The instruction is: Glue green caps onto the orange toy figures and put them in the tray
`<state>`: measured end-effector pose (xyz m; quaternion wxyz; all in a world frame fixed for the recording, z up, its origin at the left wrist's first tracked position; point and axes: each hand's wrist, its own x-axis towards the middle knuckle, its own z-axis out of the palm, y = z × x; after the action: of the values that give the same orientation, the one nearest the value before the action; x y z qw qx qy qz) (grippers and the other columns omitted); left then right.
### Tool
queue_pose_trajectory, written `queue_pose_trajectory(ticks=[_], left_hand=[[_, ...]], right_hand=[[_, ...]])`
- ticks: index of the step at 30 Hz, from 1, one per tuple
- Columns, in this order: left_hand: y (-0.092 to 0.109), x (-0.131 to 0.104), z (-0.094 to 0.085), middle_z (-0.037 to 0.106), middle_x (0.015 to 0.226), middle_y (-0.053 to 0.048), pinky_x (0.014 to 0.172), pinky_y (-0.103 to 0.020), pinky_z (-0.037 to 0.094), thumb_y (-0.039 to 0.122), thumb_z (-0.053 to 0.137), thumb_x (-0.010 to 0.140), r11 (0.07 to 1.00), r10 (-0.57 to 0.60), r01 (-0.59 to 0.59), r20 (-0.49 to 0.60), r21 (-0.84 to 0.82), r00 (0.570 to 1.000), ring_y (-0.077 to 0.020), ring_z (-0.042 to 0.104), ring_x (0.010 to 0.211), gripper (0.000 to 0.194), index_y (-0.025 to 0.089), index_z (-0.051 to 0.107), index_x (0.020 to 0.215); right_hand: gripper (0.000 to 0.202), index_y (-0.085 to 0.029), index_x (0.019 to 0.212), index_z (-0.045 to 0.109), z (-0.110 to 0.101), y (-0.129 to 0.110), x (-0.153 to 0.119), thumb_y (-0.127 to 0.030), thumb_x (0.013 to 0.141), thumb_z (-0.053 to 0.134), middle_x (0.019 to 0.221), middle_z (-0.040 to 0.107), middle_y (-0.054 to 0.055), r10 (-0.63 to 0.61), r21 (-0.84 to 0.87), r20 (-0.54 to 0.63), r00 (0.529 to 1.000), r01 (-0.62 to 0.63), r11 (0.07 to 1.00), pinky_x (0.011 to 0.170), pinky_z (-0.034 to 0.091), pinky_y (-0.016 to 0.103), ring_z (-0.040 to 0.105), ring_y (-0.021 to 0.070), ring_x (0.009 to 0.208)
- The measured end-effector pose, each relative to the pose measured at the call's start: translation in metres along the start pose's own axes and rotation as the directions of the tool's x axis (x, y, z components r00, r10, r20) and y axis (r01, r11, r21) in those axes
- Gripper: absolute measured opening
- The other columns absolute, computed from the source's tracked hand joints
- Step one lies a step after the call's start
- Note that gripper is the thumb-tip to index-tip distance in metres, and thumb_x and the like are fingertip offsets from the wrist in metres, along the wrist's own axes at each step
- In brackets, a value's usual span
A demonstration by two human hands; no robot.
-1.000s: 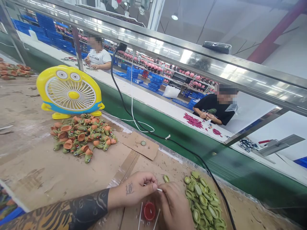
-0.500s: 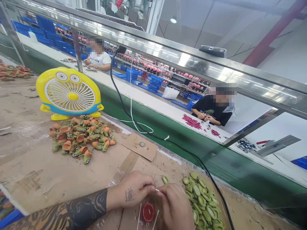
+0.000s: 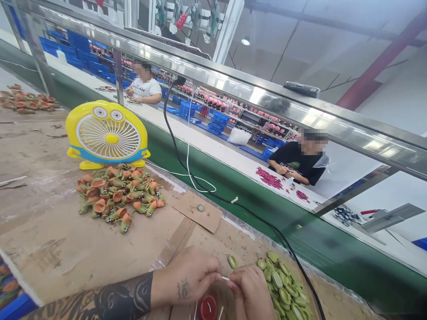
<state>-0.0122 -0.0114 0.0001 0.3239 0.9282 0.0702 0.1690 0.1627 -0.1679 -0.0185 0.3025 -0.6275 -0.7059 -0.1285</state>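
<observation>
Close together over the cardboard-covered table, my left hand (image 3: 190,275) and my right hand (image 3: 251,291) are both closed in a pinch. Between their fingertips runs a thin white stick (image 3: 226,278), mostly hidden by the fingers. Just below the hands sits a small round red pot (image 3: 203,310), with another white stick (image 3: 220,314) beside it. A single green oval piece (image 3: 232,261) lies just beyond my right fingers. To the right is a heap of green oval pieces (image 3: 283,286), some hollow like shallow cups.
A yellow fan (image 3: 111,140) stands behind a pile of green-and-orange figurine parts (image 3: 116,195). A bottle cap (image 3: 200,207) rests on a cardboard piece. A black cable (image 3: 276,229) runs along the table edge. Across the green-sided bench, two people (image 3: 146,91) (image 3: 296,160) work.
The camera view has shifted, so most things appear slightly lower and farther right. Both hands keep their pinch on the white stick.
</observation>
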Motion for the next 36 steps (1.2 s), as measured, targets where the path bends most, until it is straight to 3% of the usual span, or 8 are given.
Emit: queue_pose_trajectory(ticks=[5,9,15,17,22,26,30,36], left_hand=[[0.001,0.001,0.0,0.077,0.072,-0.002,0.057,-0.027,0.038,0.027,0.059,0.096,1.0,0.026,-0.026,-0.013,0.009,1.0,-0.0194,0.07,0.065,0.018,0.023,0.076,0.09],[-0.003,0.001,0.004,0.078,0.077,-0.003,0.061,-0.026,0.041,0.027,0.059,0.096,0.998,-0.015,0.012,-0.053,-0.067,0.998,-0.0191,0.071,0.07,0.019,0.022,0.076,0.09],[-0.01,0.002,0.009,0.078,0.077,-0.003,0.061,-0.027,0.04,0.027,0.057,0.097,0.987,-0.08,0.062,-0.122,-0.148,0.989,-0.0172,0.069,0.068,0.021,0.02,0.075,0.091],[-0.01,0.001,0.008,0.078,0.078,-0.002,0.062,-0.027,0.041,0.027,0.058,0.096,0.985,-0.086,0.068,-0.115,-0.156,0.99,-0.0169,0.068,0.067,0.018,0.021,0.075,0.093],[-0.007,-0.001,0.008,0.08,0.086,-0.003,0.069,-0.027,0.046,0.028,0.059,0.096,0.982,-0.061,0.043,-0.093,-0.182,0.994,-0.0189,0.072,0.076,0.019,0.022,0.076,0.1],[-0.005,-0.002,0.011,0.081,0.09,-0.003,0.074,-0.026,0.05,0.028,0.061,0.095,0.968,-0.079,0.054,-0.094,-0.245,0.992,-0.0191,0.074,0.08,0.018,0.021,0.077,0.1],[-0.005,-0.001,0.01,0.081,0.086,-0.002,0.071,-0.025,0.049,0.027,0.065,0.091,0.959,-0.116,0.082,-0.11,-0.272,0.987,-0.0174,0.073,0.075,0.015,0.021,0.078,0.097],[-0.003,0.0,0.007,0.077,0.076,-0.002,0.067,-0.025,0.047,0.023,0.067,0.089,0.972,-0.07,0.041,-0.119,-0.231,0.99,-0.0161,0.067,0.065,0.015,0.02,0.079,0.097]], right_hand=[[0.015,-0.026,0.09,0.056,-0.001,0.001,0.0,-0.023,0.103,0.05,0.076,0.066,-0.003,-0.013,0.045,0.007,1.0,0.013,0.999,0.073,0.05,0.032,0.065,0.0163,0.07],[0.01,-0.026,0.097,0.062,-0.005,-0.006,-0.003,-0.024,0.103,0.054,0.087,0.069,0.0,0.146,0.107,0.001,0.989,-0.145,0.984,0.073,0.053,0.029,0.067,0.0174,0.081],[0.018,-0.025,0.098,0.067,-0.016,0.0,-0.013,-0.032,0.104,0.051,0.092,0.073,0.004,0.335,0.01,-0.2,0.921,-0.34,0.94,0.074,0.055,0.03,0.071,0.0203,0.083],[0.015,-0.025,0.103,0.067,-0.013,-0.002,-0.012,-0.032,0.103,0.053,0.095,0.074,0.005,0.321,0.008,-0.198,0.926,-0.326,0.945,0.075,0.057,0.03,0.073,0.0207,0.085],[0.019,-0.025,0.118,0.063,0.004,-0.02,-0.002,-0.031,0.101,0.056,0.103,0.076,0.005,0.245,0.064,-0.065,0.967,-0.241,0.968,0.076,0.06,0.029,0.074,0.0205,0.092],[0.019,-0.024,0.117,0.064,0.013,-0.03,0.001,-0.026,0.1,0.055,0.102,0.076,0.006,0.255,0.096,-0.045,0.966,-0.25,0.963,0.076,0.06,0.03,0.075,0.0211,0.091],[0.018,-0.024,0.112,0.066,0.011,-0.03,0.001,-0.024,0.1,0.053,0.1,0.076,0.005,0.277,0.106,-0.036,0.96,-0.271,0.957,0.076,0.06,0.028,0.074,0.0191,0.09],[0.017,-0.025,0.11,0.066,0.004,-0.031,0.003,-0.022,0.101,0.052,0.098,0.075,0.003,0.293,0.152,-0.013,0.956,-0.288,0.946,0.076,0.058,0.025,0.073,0.016,0.088]])
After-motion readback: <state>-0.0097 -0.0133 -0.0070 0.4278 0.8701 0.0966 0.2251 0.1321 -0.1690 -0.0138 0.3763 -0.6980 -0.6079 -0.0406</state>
